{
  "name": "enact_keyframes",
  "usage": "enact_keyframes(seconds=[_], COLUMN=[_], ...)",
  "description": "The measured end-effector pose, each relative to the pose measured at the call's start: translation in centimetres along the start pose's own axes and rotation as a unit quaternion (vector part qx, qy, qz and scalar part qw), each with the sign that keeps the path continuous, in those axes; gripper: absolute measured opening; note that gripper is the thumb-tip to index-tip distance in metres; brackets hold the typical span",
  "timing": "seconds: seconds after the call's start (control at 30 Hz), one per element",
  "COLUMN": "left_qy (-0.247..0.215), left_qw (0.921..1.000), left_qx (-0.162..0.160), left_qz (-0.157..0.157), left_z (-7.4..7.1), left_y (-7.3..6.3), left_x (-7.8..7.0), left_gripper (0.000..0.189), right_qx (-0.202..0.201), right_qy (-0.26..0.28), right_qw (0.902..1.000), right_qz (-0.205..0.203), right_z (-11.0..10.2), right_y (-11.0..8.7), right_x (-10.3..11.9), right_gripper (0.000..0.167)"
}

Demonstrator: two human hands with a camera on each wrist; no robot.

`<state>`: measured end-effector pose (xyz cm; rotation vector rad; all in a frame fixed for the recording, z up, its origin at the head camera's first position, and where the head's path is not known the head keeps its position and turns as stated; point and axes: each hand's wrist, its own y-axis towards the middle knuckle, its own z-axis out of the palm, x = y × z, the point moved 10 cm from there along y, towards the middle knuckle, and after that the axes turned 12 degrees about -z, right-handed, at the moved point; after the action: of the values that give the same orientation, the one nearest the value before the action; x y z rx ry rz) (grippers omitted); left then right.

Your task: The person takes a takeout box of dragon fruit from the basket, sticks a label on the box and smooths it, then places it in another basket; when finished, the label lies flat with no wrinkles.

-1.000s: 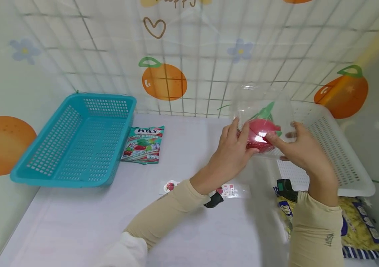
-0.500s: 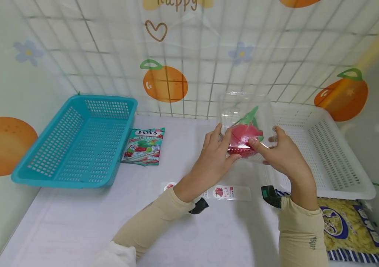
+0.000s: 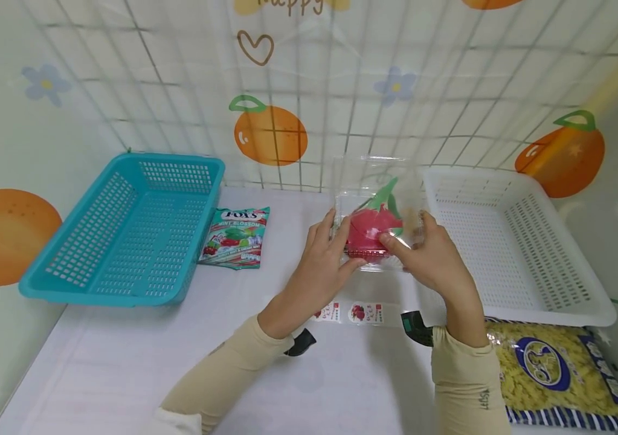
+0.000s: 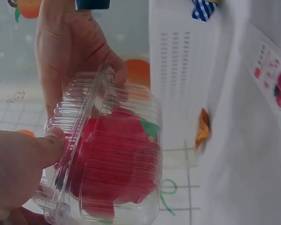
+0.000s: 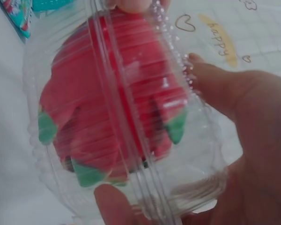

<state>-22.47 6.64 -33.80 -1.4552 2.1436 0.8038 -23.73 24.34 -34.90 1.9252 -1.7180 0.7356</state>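
Note:
Both hands hold a clear plastic clamshell box point(image 3: 357, 192) with a red dragon fruit point(image 3: 367, 234) inside, green at its tips. The lid is closed in the wrist views. My left hand point(image 3: 316, 266) grips the left side, its thumb at the near edge. On the opposite side, my right hand point(image 3: 439, 260) has its thumb on the front and fingers round the edge. Ridged walls of the box point(image 4: 131, 154) fill much of the left wrist view. The box appears held above the table, beyond a strip of dragon fruit stickers point(image 3: 365, 313).
A teal basket point(image 3: 107, 298) stands at the left, with a Fox's candy bag point(image 3: 236, 238) against its right side. To the right is a white basket point(image 3: 586, 275), and a bag of pasta point(image 3: 548, 365) lies in front of it. A printed curtain over a wire grid point(image 3: 319, 109) backs the table.
Both hands have carried the box left, from beside and partly over the white basket to above the middle of the table. More of the white basket and pasta bag now shows.

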Motion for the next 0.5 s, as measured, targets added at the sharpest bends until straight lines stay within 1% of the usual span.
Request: enact_keyframes(seconds=[0.23, 0.37, 0.5], left_qy=[0.011, 0.011, 0.014], left_qw=[0.9997, 0.9997, 0.9996], left_qx=[0.006, 0.003, 0.000], left_qz=[-0.021, -0.023, -0.025], left_z=[0.1, 0.0, -0.2], left_y=[-0.7, -0.9, -1.1], left_x=[2.4, 3.4, 4.2], left_gripper=[0.077, 0.076, 0.076], right_qx=[-0.023, -0.035, -0.040], right_qy=[0.026, 0.025, 0.022], right_qw=[0.9991, 0.9986, 0.9986], right_qz=[-0.025, -0.030, -0.027], right_z=[2.1, 2.9, 3.8], right_y=[0.4, 0.7, 0.8], right_x=[0.7, 0.7, 0.7], right_gripper=[0.102, 0.102, 0.105])
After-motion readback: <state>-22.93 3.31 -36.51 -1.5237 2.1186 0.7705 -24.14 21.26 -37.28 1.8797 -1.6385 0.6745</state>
